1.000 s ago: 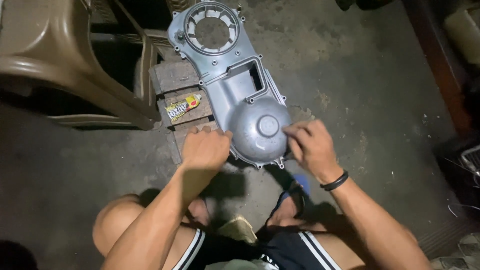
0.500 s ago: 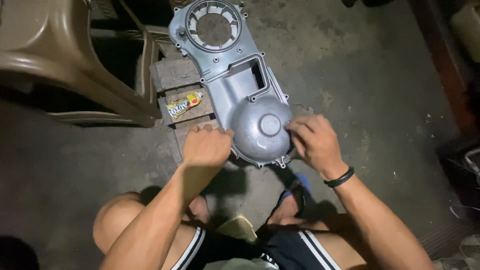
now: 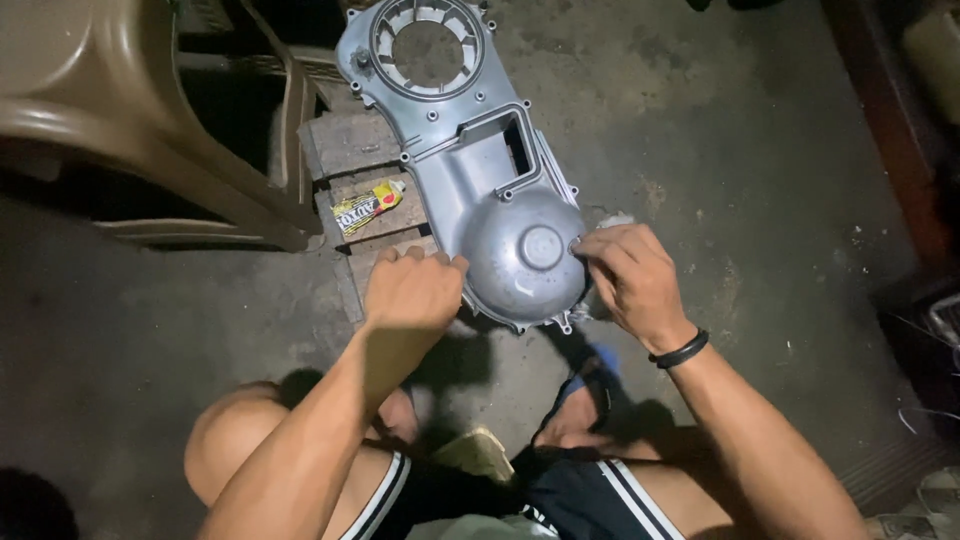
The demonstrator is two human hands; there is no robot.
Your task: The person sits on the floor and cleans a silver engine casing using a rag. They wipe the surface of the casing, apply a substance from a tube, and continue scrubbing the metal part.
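While the long grey cast-metal engine side cover [image 3: 470, 180] lies outer face up across a stack of weathered wooden blocks [image 3: 352, 150], both hands work its rounded near end. I read the blocks as a makeshift bench: they lift the casting off the stained concrete floor [image 3: 740, 130] so its rim is reachable from a squat.

Left hand [image 3: 412, 290]: fingers curled, knuckles up, pressed against the cover's near-left edge. It looks like a brace holding the part from sliding rather than a full grip; I can't tell whether anything sits inside the fist.

Right hand [image 3: 630, 280]: fingers bunched, tips pinched right at the cover's near-right rim, beside the domed boss [image 3: 540, 248]. Whatever is between the fingertips is too small to make out. Black band [image 3: 680, 350] on that wrist.

Cover's far end, the ring with the vaned round opening [image 3: 425, 45], points away from me and overhangs the blocks.

Small yellow squeeze tube with a red patch [image 3: 366, 207] lies flat on the blocks just left of the cover, close to the left hand but not touching it.

Tan plastic chair [image 3: 130, 130] stands at far left, well apart from the work. Blue-strapped sandal [image 3: 590, 385] on the floor under the right forearm.
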